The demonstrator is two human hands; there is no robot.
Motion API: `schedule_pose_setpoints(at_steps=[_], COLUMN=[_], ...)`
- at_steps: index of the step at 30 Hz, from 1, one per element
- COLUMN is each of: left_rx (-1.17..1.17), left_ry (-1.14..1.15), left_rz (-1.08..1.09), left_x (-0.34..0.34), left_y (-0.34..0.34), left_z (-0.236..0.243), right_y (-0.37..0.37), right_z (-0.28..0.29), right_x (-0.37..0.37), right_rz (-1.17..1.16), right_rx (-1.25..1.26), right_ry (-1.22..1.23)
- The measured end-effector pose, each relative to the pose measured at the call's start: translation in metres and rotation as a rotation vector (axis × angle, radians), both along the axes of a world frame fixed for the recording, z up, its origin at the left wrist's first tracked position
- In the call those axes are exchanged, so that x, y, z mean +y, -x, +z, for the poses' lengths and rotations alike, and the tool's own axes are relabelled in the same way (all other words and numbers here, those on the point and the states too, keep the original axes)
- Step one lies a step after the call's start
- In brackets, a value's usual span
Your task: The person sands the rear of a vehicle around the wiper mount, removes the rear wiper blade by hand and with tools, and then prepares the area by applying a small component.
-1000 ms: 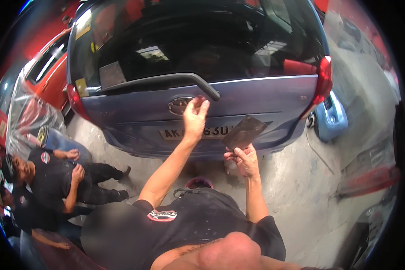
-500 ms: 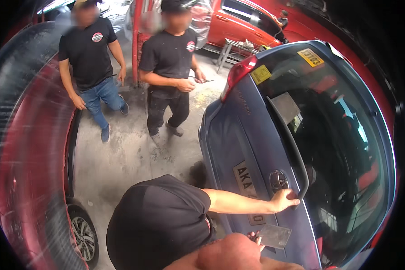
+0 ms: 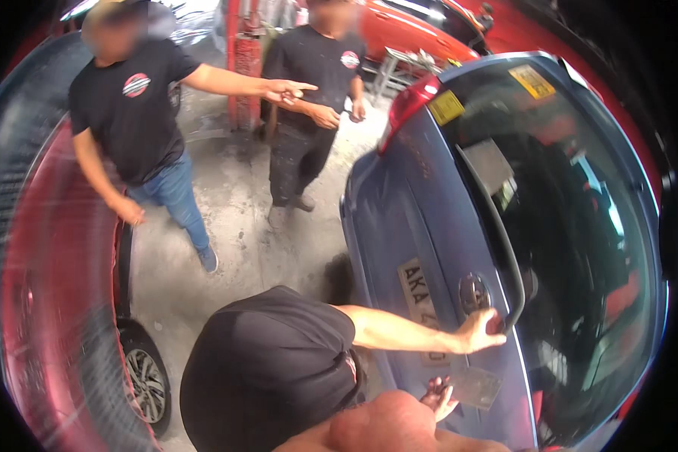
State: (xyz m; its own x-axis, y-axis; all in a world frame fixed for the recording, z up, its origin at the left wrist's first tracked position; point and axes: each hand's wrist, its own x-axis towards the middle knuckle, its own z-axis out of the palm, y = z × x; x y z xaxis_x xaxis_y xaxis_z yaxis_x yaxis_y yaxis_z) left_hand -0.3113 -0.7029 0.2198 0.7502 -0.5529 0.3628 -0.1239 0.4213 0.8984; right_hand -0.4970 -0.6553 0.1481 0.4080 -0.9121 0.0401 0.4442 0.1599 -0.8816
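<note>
Blue car point(image 3: 388, 218) fills frame's R half; concrete floor point(image 3: 267, 260) runs ctr-left betw. it & red car point(image 3: 49, 264). Wiper point(image 3: 514, 264) skirts window point(image 3: 580, 248) edge. L hand point(image 3: 476, 332) at its lower end, fingers bent (can't tell if gripping). R hand point(image 3: 439, 398), btm ctr-right, grips grey sheet point(image 3: 481, 388) by edge.

A dark red car point(image 3: 53, 279) with a spoked wheel point(image 3: 145, 380) lines the left edge of the concrete floor point(image 3: 260, 256). A co-worker in jeans point(image 3: 132, 120) and a co-worker in dark trousers point(image 3: 305, 71) stand farther back; toward the far edge are a red post point(image 3: 243, 105), a metal stand point(image 3: 407, 60) and an orange-red car point(image 3: 399, 26).
</note>
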Motion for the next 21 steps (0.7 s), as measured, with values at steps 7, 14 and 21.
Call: schedule_pose_setpoints(at_steps=[7,14,21], left_rx=[-0.003,-0.019,-0.209], left_ry=[-0.048,0.009,-0.123], left_rz=[0.006,-0.466,-0.126], left_x=[0.004,0.015,0.027], left_y=[-0.012,-0.029,-0.036], left_z=[0.01,0.01,0.018], right_y=[-0.008,-0.036,-0.082], right_z=[0.005,0.047,0.045], right_x=[-0.011,-0.028,-0.035], right_rz=[0.017,-0.189,-0.151], right_rx=[-0.058,0.119,0.428], right_ry=[0.059,0.198,0.551])
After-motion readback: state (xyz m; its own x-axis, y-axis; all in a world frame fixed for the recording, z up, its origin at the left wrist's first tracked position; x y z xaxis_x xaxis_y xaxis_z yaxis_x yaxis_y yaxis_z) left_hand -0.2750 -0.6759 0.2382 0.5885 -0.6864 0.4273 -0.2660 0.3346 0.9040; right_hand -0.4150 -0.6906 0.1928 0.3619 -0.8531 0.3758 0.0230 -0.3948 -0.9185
